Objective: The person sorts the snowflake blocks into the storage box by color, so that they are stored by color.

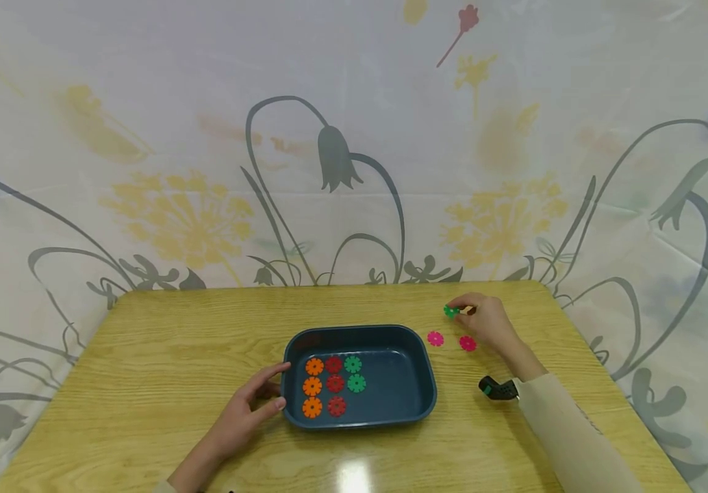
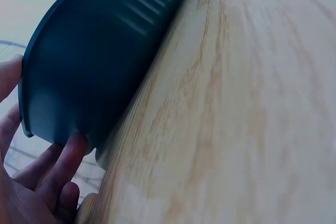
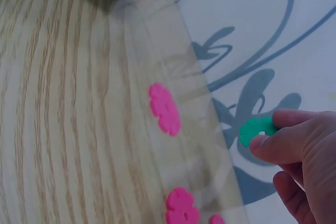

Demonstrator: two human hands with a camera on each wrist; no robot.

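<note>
A dark blue tray [image 1: 385,426] holds three orange [image 1: 312,386], three red [image 1: 335,383] and two green [image 1: 357,383] flower-shaped plastic discs, set in columns by colour. My left hand [image 1: 244,413] holds the tray's left end, thumb and forefinger at the rim; in the left wrist view [image 2: 39,192], another finger presses against the outer wall. Right of the tray's far corner, my right hand [image 1: 485,320] pinches a green disc [image 3: 257,130] between thumb and forefinger. Pink discs [image 1: 435,339] lie on the table nearby, one [image 1: 468,343] just below that hand.
The wooden table [image 1: 194,342] ends at a flower-patterned cloth backdrop [image 1: 329,226]. A black device [image 1: 498,388] sticks out from my right wrist. In the right wrist view, a further pink piece [image 3: 216,219] is cut off by the lower edge.
</note>
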